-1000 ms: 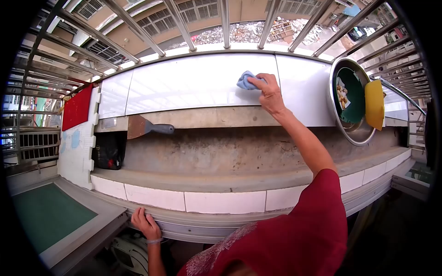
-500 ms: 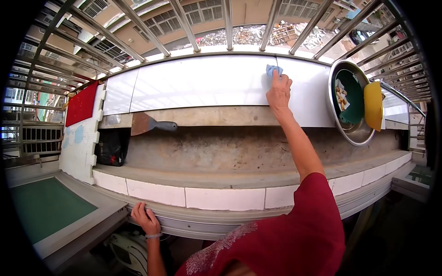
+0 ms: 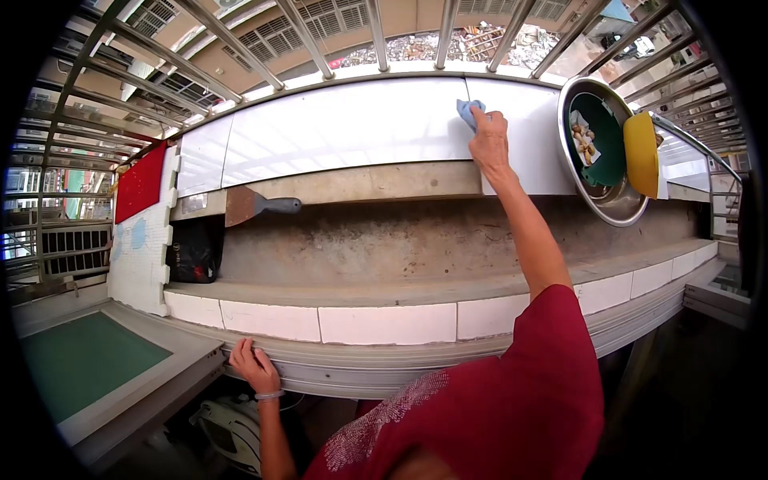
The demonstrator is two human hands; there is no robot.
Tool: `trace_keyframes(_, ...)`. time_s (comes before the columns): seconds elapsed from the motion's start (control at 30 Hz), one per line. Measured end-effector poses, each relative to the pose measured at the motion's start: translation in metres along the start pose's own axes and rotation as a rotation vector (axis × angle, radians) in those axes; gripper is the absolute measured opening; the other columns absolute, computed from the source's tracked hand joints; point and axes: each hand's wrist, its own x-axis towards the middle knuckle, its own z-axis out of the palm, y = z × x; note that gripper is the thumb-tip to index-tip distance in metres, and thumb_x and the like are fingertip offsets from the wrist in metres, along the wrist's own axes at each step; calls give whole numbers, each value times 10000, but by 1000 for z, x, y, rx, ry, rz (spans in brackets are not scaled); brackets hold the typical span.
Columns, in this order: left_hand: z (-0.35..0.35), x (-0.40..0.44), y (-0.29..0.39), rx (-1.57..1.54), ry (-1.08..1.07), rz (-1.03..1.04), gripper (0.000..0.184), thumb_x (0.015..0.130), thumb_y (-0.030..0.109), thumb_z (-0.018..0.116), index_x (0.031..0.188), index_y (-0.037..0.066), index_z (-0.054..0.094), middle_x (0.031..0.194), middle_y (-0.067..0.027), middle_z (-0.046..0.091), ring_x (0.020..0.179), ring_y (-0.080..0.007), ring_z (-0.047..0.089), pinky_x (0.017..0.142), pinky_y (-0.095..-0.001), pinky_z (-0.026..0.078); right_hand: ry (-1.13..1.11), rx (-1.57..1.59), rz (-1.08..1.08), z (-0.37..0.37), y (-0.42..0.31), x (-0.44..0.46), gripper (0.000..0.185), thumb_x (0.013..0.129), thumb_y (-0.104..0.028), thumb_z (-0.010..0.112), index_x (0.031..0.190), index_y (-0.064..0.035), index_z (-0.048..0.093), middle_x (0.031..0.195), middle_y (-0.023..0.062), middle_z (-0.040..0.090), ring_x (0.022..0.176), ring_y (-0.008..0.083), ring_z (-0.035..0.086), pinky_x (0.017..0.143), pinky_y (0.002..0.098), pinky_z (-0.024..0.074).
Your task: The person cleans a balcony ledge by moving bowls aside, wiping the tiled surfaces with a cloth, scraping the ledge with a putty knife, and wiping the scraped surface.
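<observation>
My right hand (image 3: 490,142) is closed around a crumpled light-blue cloth (image 3: 469,112). The cloth presses on the glossy white tiles (image 3: 344,128), beside the seam between two of them. Low on the left, my left hand (image 3: 254,366) rests on the metal window frame (image 3: 360,374), its fingers lying over the edge and slightly apart. To the right of my right hand stands a steel basin (image 3: 570,152), tilted in view. Inside it are a dark-green dish (image 3: 612,132) with small pale pieces on paper, and a yellow container (image 3: 641,156).
A scraper (image 3: 256,206) with a grey handle lies on the ledge at left. Near it are a black plastic bag (image 3: 196,254), a red sheet (image 3: 139,186) and a white foam mat (image 3: 140,268). Metal bars (image 3: 376,36) line the far side; a trough (image 3: 376,252) runs before the tiles.
The camera view has shifted, so the ledge sits higher in the picture. My right hand has drawn the cloth slightly toward me along the tiles. My left hand stays on the frame.
</observation>
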Motion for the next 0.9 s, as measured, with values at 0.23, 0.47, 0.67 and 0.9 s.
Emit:
trace_keyframes(0.23,-3,4,5,-23,10,-10,264,817,54,481,1055,-38,548,1121,-180,512,1065,-356,415,934,-445,314,-168,-159,25,-6,1,-82,522,617,123,536,1121,2,476,970,251,446,896,424,458,743,462,430)
trace_keyframes(0.47,-3,4,5,-43,35,-34,267,793,54,514,1043,-24,562,1121,-166,520,1061,-352,422,925,-442,321,-242,-315,123,5,-42,-82,375,651,64,572,1009,111,468,933,229,453,873,359,492,748,403,456)
trace_keyframes(0.67,-2,2,3,-63,53,-24,261,792,62,524,1038,-14,567,1119,-160,523,1060,-345,429,923,-439,323,-448,243,-447,84,-158,-103,315,671,51,554,981,27,507,912,234,464,839,374,500,714,432,461)
trace_keyframes(0.9,-3,0,4,-57,60,-73,245,788,72,533,1019,0,574,1106,-149,527,1062,-335,432,923,-430,325,-229,-13,-32,29,-106,-60,371,659,61,528,1022,-11,554,905,206,479,851,363,504,698,444,468)
